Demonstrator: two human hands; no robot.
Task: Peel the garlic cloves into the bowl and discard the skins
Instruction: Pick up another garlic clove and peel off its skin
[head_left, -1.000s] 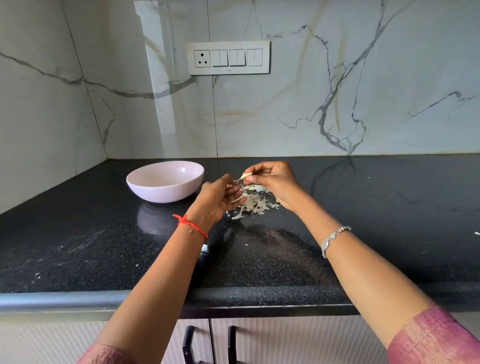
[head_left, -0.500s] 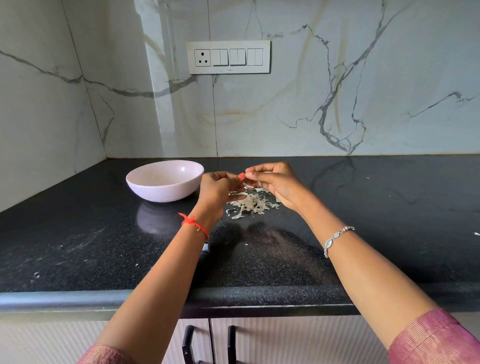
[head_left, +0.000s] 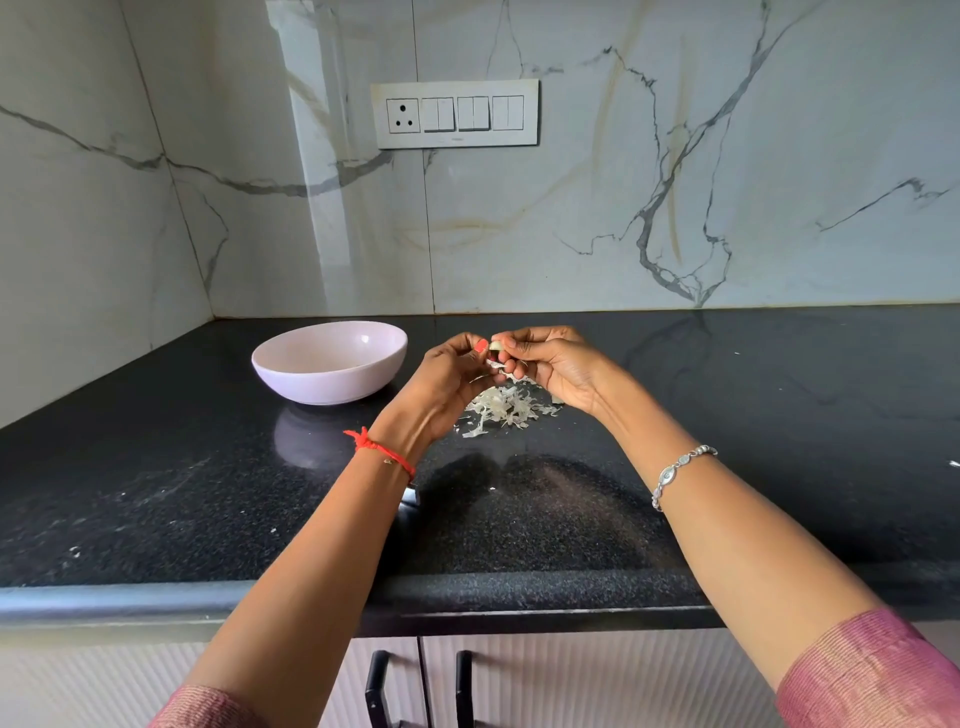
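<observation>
Scene: a person's two forearms reach over a black speckled desk (head_left: 208, 493) toward a marble wall.
Garlic clove (head_left: 497, 345): small and pale, held in the air between both hands, above the desk and just right of the bowl.
Right grip (head_left: 556, 364): the right hand's fingertips pinch the clove from its right side, probably to steady it while the other hand works.
Left grip (head_left: 452, 379): the left hand has curled fingers, and the red-nailed thumb meets the clove's left end. It appears to be picking at the skin there.
Skins (head_left: 501, 408): a loose heap of papery white scraps on the desk directly below the hands. Holding the clove over the heap likely lets new scraps fall onto it.
Bowl (head_left: 332, 387): pale pink, upright and near the left hand, so a peeled clove has a short way to go. From this angle I cannot tell what it holds.
Step, as a judgement: the clove is mid-peel and not yet in the bowl, and the skins are not yet discarded.
Wrists: a red thread (head_left: 382, 449) on the left, a silver bracelet (head_left: 680, 467) on the right.
Wall: a white switch panel (head_left: 456, 113) above the bowl.
</observation>
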